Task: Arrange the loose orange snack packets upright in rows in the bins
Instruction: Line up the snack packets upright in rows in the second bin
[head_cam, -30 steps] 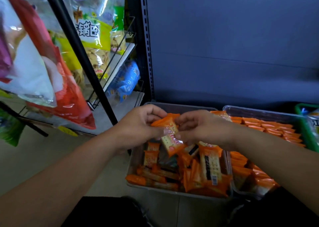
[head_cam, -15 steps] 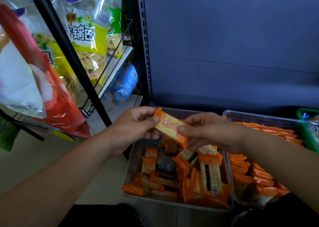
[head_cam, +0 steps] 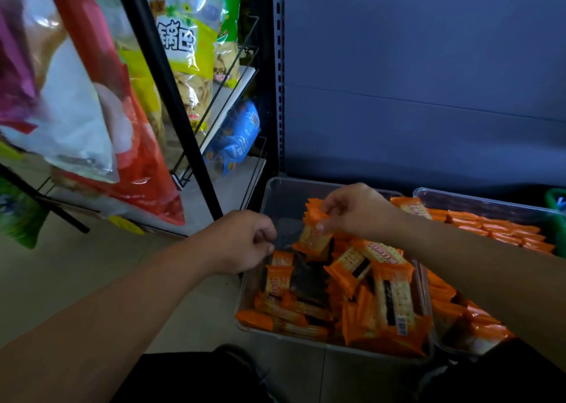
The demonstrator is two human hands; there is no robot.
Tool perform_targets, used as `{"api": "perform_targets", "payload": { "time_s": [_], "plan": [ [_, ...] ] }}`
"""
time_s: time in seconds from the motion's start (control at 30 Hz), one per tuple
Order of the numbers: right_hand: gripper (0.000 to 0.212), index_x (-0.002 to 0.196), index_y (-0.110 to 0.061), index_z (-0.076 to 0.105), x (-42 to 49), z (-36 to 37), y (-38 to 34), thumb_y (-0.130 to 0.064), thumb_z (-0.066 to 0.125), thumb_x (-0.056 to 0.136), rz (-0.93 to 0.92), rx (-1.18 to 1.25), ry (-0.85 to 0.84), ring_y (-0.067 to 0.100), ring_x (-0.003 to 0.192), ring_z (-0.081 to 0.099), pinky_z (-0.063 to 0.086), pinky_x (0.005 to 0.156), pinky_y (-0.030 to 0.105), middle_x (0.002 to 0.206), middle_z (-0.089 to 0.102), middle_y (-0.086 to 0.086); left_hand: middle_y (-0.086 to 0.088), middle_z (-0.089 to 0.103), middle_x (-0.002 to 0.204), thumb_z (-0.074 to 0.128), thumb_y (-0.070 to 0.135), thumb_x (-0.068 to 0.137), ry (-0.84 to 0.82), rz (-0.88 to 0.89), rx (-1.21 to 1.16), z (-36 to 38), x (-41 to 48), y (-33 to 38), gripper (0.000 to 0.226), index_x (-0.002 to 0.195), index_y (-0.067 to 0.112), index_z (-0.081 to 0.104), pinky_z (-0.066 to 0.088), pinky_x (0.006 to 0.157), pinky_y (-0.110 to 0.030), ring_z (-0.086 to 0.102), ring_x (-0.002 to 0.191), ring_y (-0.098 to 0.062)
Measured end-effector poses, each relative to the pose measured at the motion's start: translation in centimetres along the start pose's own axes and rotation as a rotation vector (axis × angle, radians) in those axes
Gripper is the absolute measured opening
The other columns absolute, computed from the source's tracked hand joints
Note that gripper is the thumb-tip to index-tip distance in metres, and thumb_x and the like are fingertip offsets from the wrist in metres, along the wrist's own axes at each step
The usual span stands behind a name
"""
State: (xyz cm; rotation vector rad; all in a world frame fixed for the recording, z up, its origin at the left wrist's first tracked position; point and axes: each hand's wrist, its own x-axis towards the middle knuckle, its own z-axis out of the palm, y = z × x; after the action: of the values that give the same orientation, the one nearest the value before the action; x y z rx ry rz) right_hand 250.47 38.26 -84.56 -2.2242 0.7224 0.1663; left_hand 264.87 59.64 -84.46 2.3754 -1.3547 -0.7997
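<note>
Two bins: the left bin (head_cam: pixel 277 194) holds a loose heap (head_cam: pixel 382 289) of orange packets; the right bin (head_cam: pixel 477 201), just beside it, holds upright rows (head_cam: pixel 502 232).
Head view, right hand (head_cam: pixel 355 211): it pinches one packet (head_cam: pixel 315 235) by its top edge above the heap; the packet hangs nearly upright, slightly tilted.
Left hand (head_cam: pixel 245 243): fingers curled, nothing seen in them, over the left bin's left rim, near the packet but apart from it.
Change: half a second ago both hands held the packet slantwise between them; now only the right holds it, and the hands are apart.
Rack (head_cam: pixel 171 96): snack bags hang at the left.
</note>
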Motion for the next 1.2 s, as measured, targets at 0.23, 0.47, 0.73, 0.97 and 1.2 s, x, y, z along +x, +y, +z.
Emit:
{"api": "perform_targets", "payload": {
  "time_s": [0.23,0.47,0.73,0.97,1.2],
  "plan": [
    [0.030,0.090,-0.029,0.067,4.4,3.7,1.7,-0.041,0.090,0.075,-0.010,-0.538,-0.134,0.017,0.094,0.062,0.054,0.081,0.031,0.092,0.062,-0.007,0.005,0.073,0.102,0.070,0.019,0.096,-0.108,0.023,-0.018,1.4,0.6,-2.1,0.015,0.110,0.024,0.074,0.059,0.087,-0.035,0.069,0.096,-0.014],
    [0.033,0.091,-0.029,0.064,5.0,3.7,2.3,-0.042,0.091,0.075,-0.009,-0.493,-0.092,0.018,0.099,0.065,0.055,0.083,0.032,0.093,0.063,-0.008,0.003,0.073,0.103,0.068,0.016,0.095,-0.136,0.062,0.044,2.2,2.4,-2.3,0.018,0.110,0.022,0.075,0.060,0.086,-0.038,0.068,0.096,-0.014],
    [0.026,0.083,-0.029,0.073,-2.9,-2.9,1.2,-0.054,0.073,0.090,-0.025,-0.151,0.084,0.009,0.083,0.068,0.057,0.077,0.031,0.085,0.072,-0.007,-0.004,0.067,0.104,0.064,0.032,0.096,-0.263,0.293,0.620,4.5,5.8,1.3,0.020,0.109,0.019,0.071,0.049,0.073,-0.035,0.065,0.096,-0.027],
    [0.009,0.082,-0.030,0.079,-9.5,-4.2,2.9,-0.037,0.079,0.086,-0.014,0.052,-0.027,-0.003,0.073,0.069,0.051,0.066,0.009,0.078,0.075,-0.015,0.001,0.061,0.104,0.067,0.068,0.087,-0.661,0.169,1.034,5.3,8.7,3.2,0.079,0.149,0.024,0.045,0.056,0.073,-0.036,0.066,0.096,-0.027],
    [0.017,0.083,-0.047,0.077,-9.0,-5.2,3.2,-0.057,0.073,0.071,0.039,0.130,-0.033,-0.002,0.077,0.071,0.057,0.077,0.027,0.083,0.077,-0.016,0.002,0.066,0.125,0.072,0.066,0.084,-0.631,0.179,0.834,5.8,9.7,1.7,0.072,0.143,0.030,0.052,0.058,0.087,-0.041,0.066,0.105,-0.026]
  ]
}}
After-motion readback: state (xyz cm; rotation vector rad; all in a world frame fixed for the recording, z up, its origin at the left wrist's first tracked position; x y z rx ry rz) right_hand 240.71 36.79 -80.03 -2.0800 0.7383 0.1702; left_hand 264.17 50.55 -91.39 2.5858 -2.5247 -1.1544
